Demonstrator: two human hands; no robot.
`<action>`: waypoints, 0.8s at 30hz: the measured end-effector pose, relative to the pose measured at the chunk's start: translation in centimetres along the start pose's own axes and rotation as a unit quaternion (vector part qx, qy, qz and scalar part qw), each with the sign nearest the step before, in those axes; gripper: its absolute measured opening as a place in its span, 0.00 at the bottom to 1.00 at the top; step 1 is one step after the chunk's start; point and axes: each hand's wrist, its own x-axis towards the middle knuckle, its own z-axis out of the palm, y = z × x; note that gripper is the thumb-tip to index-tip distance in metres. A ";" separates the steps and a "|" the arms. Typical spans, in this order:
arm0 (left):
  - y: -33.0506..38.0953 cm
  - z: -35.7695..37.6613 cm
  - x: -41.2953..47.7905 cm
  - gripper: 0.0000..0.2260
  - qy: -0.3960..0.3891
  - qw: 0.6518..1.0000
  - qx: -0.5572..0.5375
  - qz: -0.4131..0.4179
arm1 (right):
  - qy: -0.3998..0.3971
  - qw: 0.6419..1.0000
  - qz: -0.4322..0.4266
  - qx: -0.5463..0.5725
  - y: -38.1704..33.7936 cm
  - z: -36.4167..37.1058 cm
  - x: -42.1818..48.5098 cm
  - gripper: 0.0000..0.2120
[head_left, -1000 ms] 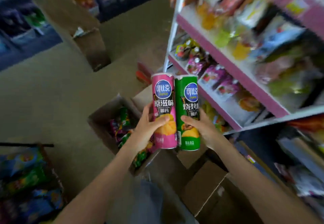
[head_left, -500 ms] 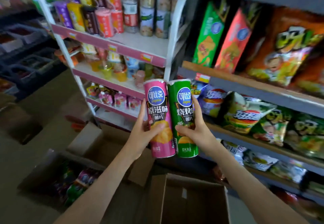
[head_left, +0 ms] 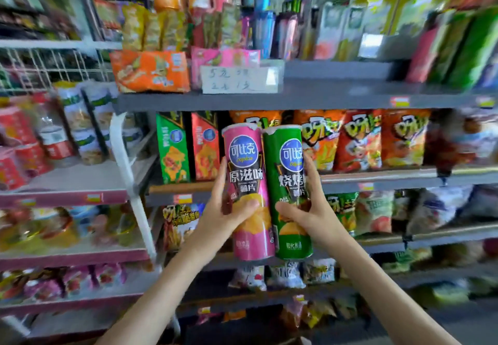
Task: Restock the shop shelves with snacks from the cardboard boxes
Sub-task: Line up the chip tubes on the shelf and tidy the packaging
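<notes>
Grey shelving unit (head_left: pixel 323 99): directly in front of me, its rows stocked with bagged snacks. A white-and-pink rack (head_left: pixel 80 191) adjoins it on my left. The upper board has a bare stretch to the right of the handwritten price card (head_left: pixel 239 83). Beyond that stand tall green and red packs (head_left: pixel 463 48), too blurred to confirm as matching tubes. On the middle row, the orange crisp bags (head_left: pixel 358 139) stand edge to edge with no gap evident.

Pink crisp tube (head_left: pixel 248 172) and green crisp tube (head_left: pixel 289 182): near upright, sides touching, held in the air before the middle row and resting on no shelf.

My left hand (head_left: pixel 223 218) is clamped round the pink tube, thumb across its front. My right hand (head_left: pixel 312 212) is clamped round the green tube likewise.

Assessment: the step in hand appears to be choosing a slot. I would raise both tubes toward the bare stretch, part them, and seat one at a time, base flat and label forward. A tall, narrow tube released on a tilt would likely topple.
</notes>
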 end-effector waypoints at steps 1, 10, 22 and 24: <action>0.5 1.7 0.9 0.43 -0.021 1.000 -0.005 0.007 | 0.010 1.000 -0.007 -0.007 -0.6 -1.7 0.1 0.46; 2.9 18.7 8.9 0.47 -0.057 0.997 0.000 0.058 | 0.049 0.992 -0.095 -0.074 -5.0 -20.8 0.7 0.46; 9.7 34.3 22.7 0.49 0.017 0.993 0.019 0.117 | 0.048 0.983 -0.175 -0.041 -10.8 -43.8 9.4 0.46; 10.2 34.8 25.1 0.51 0.020 0.991 0.051 0.123 | 0.054 0.981 -0.180 -0.036 -10.6 -45.4 12.2 0.45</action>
